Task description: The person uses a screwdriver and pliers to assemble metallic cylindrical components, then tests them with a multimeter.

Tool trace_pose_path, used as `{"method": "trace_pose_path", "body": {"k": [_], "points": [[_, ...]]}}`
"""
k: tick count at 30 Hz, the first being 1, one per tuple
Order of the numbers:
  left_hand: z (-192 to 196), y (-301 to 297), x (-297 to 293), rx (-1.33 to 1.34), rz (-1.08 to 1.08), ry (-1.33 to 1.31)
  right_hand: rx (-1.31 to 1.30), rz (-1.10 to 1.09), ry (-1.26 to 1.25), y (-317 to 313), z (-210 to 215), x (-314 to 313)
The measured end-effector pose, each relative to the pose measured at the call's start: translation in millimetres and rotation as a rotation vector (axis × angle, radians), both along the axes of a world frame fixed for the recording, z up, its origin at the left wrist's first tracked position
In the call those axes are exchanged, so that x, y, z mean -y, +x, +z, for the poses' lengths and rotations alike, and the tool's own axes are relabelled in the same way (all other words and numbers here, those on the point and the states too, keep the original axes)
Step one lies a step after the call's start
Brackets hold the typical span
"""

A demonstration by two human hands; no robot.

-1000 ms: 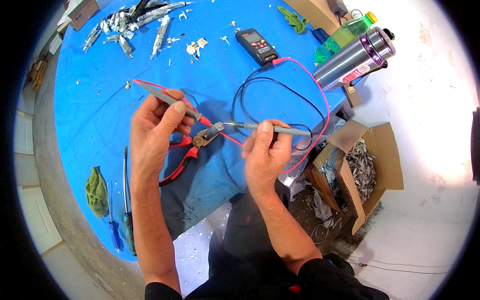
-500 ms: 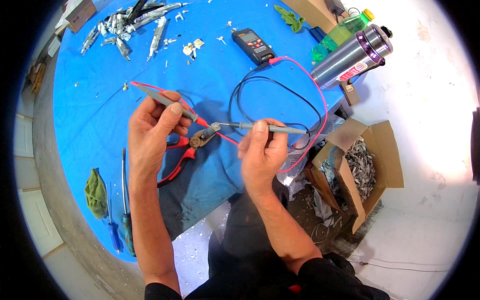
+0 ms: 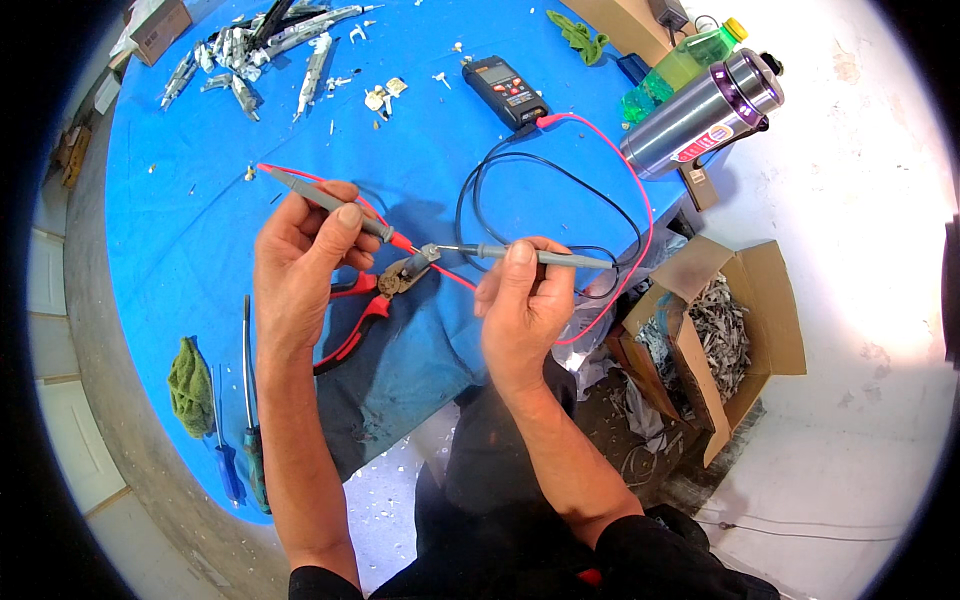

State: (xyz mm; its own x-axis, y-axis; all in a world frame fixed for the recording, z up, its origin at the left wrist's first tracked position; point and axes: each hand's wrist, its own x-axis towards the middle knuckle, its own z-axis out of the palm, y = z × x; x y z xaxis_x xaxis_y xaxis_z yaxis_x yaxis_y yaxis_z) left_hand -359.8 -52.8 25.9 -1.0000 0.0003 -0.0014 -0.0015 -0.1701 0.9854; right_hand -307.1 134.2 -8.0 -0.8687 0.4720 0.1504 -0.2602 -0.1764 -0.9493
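Red-collared grey probe slanting, grey-black probe near-level — tips at metal piece

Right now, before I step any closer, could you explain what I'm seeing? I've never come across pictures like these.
There is no machine body here, just a person's two bare hands. The camera sits on the person's head, looking down; its very wide lens gives the curved, dark-edged view. The left hand holds a grey-and-red probe, and the right hand a grey probe. Both point toward a small part at the nose of the red-handled pliers; whether both tips touch it, I can't tell. A handheld meter with wires lies on the blue table, along with two screwdrivers and a green cloth.
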Motion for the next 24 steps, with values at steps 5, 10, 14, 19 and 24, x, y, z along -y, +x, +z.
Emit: {"method": "trace_pose_path", "body": {"k": [5, 10, 14, 19, 24], "points": [[-0.1, 0.2, -0.5, 0.009, 0.005, -0.007, 0.000, -0.005, 0.006, -0.4, 0.0, -0.2], [0.3, 0.8, -1.2, 0.009, 0.009, -0.011, 0.011, -0.013, 0.011, 0.0, -0.5, 0.0], [-0.2, 0.5, -0.9, 0.011, 0.011, -0.019, 0.003, -0.012, 0.009, -0.5, -0.5, 0.8], [-1.6, -0.2, 0.0, 0.005, 0.016, -0.018, 0.006, -0.010, 0.008, -0.4, -1.4, 0.6], [-2.0, -0.1, 0.5, -0.001, 0.016, -0.012, 0.024, -0.016, 0.042, -0.5, 1.2, 1.1]]}}
